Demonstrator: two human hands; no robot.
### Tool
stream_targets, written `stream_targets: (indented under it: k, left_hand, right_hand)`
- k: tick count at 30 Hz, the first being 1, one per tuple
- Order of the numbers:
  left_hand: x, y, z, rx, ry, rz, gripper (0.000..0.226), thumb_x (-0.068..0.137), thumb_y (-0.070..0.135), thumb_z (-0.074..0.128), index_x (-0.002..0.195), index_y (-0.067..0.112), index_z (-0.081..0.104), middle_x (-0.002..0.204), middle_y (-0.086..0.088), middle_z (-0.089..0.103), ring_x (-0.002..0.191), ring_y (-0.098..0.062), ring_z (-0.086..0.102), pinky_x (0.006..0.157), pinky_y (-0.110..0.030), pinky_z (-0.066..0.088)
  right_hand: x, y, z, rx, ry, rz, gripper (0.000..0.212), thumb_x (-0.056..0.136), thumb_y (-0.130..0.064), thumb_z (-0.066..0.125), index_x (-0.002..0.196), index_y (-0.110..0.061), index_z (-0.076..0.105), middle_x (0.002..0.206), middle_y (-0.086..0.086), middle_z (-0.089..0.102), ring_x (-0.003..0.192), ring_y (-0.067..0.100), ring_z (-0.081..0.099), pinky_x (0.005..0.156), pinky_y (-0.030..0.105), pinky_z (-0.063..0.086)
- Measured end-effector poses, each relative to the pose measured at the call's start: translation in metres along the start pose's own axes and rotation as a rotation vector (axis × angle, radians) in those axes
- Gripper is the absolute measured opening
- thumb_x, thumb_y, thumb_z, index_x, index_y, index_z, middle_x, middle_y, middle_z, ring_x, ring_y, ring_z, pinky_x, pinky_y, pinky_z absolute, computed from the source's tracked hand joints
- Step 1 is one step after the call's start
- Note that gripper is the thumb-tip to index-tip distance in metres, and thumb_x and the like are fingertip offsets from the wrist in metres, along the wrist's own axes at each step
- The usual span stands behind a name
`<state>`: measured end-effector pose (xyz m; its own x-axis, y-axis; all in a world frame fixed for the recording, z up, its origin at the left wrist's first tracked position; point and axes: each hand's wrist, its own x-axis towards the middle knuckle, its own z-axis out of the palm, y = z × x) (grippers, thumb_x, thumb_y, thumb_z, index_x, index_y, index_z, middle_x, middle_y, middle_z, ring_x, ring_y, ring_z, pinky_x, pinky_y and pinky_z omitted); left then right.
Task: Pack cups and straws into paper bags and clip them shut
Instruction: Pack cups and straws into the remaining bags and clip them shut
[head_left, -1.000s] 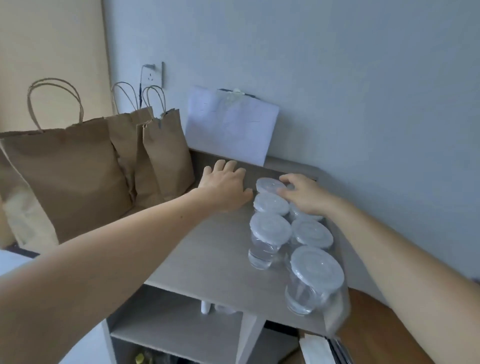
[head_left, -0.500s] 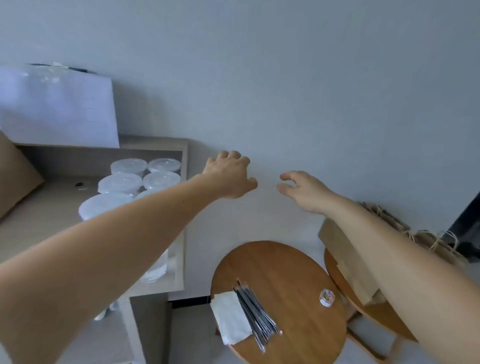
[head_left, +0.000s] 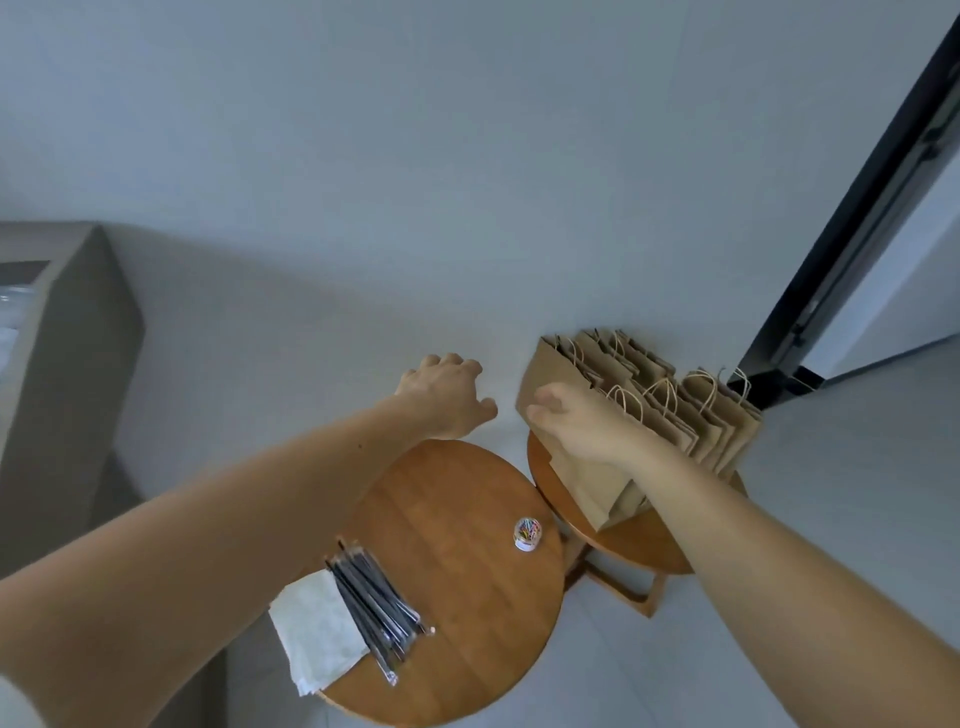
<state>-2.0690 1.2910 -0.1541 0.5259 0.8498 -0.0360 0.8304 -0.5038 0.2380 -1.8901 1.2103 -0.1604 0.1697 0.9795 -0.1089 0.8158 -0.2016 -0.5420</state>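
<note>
Both hands reach forward, fingers loosely curled and holding nothing. The right hand (head_left: 576, 423) is nearer, just in front of the paper bags (head_left: 727, 431), and the left hand (head_left: 447, 397) is a little apart. The bags stand upright in a row on the right surface (head_left: 639, 545) — touching cannot be told.

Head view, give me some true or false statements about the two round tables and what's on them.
The straws lie on the near table. True.
The bags lie flat on the floor. False: they stand on the far table.
The clip tub sits on the near table. True.
The left hand holds a cup. False: it holds nothing.
</note>
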Motion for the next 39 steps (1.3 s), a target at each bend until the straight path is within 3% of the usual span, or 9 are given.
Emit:
stream_targets:
  k: [6, 14, 16, 18, 21, 25, 29, 32, 39]
  left_hand:
    - [0.081, 0.028, 0.032, -0.062, -0.083, 0.071, 0.063, 0.095, 0.054, 0.047, 0.148, 0.021, 0.037, 0.151, -0.006, 0.039, 0.139, -0.031, 0.031, 0.109, -0.048, 0.033]
    - [0.154, 0.061, 0.065, -0.097, -0.166, 0.128, 0.059, 0.098, 0.051, 0.045, 0.148, 0.021, 0.038, 0.149, -0.005, 0.042, 0.137, -0.028, 0.034, 0.108, -0.046, 0.035]
    - [0.168, 0.068, 0.074, -0.096, -0.187, 0.121, 0.060, 0.098, 0.051, 0.044, 0.150, 0.021, 0.036, 0.150, -0.004, 0.041, 0.138, -0.028, 0.034, 0.109, -0.045, 0.034]
    - [0.184, 0.073, 0.085, -0.096, -0.200, 0.097, 0.059, 0.099, 0.050, 0.044, 0.150, 0.022, 0.036, 0.150, -0.004, 0.041, 0.138, -0.028, 0.033, 0.109, -0.045, 0.034]
    - [0.207, 0.083, 0.104, -0.105, -0.212, 0.031, 0.058, 0.099, 0.049, 0.044, 0.150, 0.022, 0.036, 0.151, -0.003, 0.040, 0.139, -0.027, 0.033, 0.109, -0.045, 0.034]
    - [0.232, 0.094, 0.133, -0.121, -0.253, -0.053, 0.058, 0.099, 0.046, 0.045, 0.150, 0.019, 0.037, 0.150, -0.006, 0.041, 0.137, -0.028, 0.035, 0.108, -0.045, 0.037]
    - [0.252, 0.110, 0.163, -0.111, -0.308, -0.150, 0.060, 0.098, 0.048, 0.046, 0.149, 0.018, 0.037, 0.150, -0.008, 0.042, 0.137, -0.029, 0.037, 0.108, -0.045, 0.040]
    - [0.259, 0.119, 0.177, -0.110, -0.340, -0.212, 0.060, 0.098, 0.047, 0.046, 0.150, 0.019, 0.037, 0.151, -0.006, 0.040, 0.138, -0.029, 0.035, 0.110, -0.045, 0.038]
    - [0.271, 0.124, 0.180, -0.103, -0.330, -0.272, 0.059, 0.097, 0.046, 0.049, 0.149, 0.019, 0.038, 0.151, -0.005, 0.041, 0.138, -0.028, 0.036, 0.110, -0.044, 0.037]
  right_hand:
    - [0.040, 0.062, -0.019, -0.055, 0.019, 0.128, 0.057, 0.100, -0.043, 0.048, 0.149, -0.014, 0.038, 0.152, 0.005, 0.043, 0.138, 0.021, 0.041, 0.111, 0.037, 0.036]
    - [0.087, 0.148, -0.030, -0.115, 0.014, 0.375, 0.057, 0.094, -0.036, 0.055, 0.143, -0.011, 0.044, 0.138, 0.006, 0.055, 0.122, 0.024, 0.054, 0.096, 0.039, 0.046]
    - [0.102, 0.170, -0.029, -0.137, 0.010, 0.402, 0.051, 0.091, -0.037, 0.056, 0.131, -0.006, 0.052, 0.120, 0.009, 0.061, 0.105, 0.024, 0.060, 0.085, 0.038, 0.048]
    - [0.118, 0.193, -0.027, -0.174, 0.007, 0.395, 0.032, 0.089, -0.038, 0.056, 0.102, -0.009, 0.060, 0.090, 0.006, 0.059, 0.078, 0.020, 0.058, 0.067, 0.035, 0.047]
    - [0.145, 0.231, -0.025, -0.224, 0.009, 0.405, 0.036, 0.088, -0.046, 0.055, 0.068, -0.023, 0.037, 0.065, -0.004, 0.045, 0.054, 0.013, 0.044, 0.047, 0.028, 0.032]
    - [0.178, 0.278, -0.022, -0.324, -0.014, 0.443, 0.045, 0.082, -0.060, 0.056, 0.074, -0.017, 0.051, 0.074, 0.000, 0.056, 0.073, 0.021, 0.061, 0.053, 0.029, 0.038]
    - [0.208, 0.324, -0.018, -0.417, -0.054, 0.400, 0.052, 0.073, -0.069, 0.059, 0.077, -0.017, 0.055, 0.077, -0.002, 0.058, 0.079, 0.019, 0.055, 0.055, 0.030, 0.037]
    - [0.224, 0.348, -0.012, -0.432, -0.101, 0.322, 0.043, 0.083, -0.060, 0.054, 0.087, -0.017, 0.054, 0.082, -0.001, 0.059, 0.092, 0.025, 0.058, 0.065, 0.034, 0.046]
    - [0.246, 0.363, -0.012, -0.448, -0.110, 0.217, 0.023, 0.093, -0.027, 0.048, 0.070, -0.021, 0.050, 0.068, -0.003, 0.058, 0.063, 0.018, 0.057, 0.054, 0.028, 0.046]
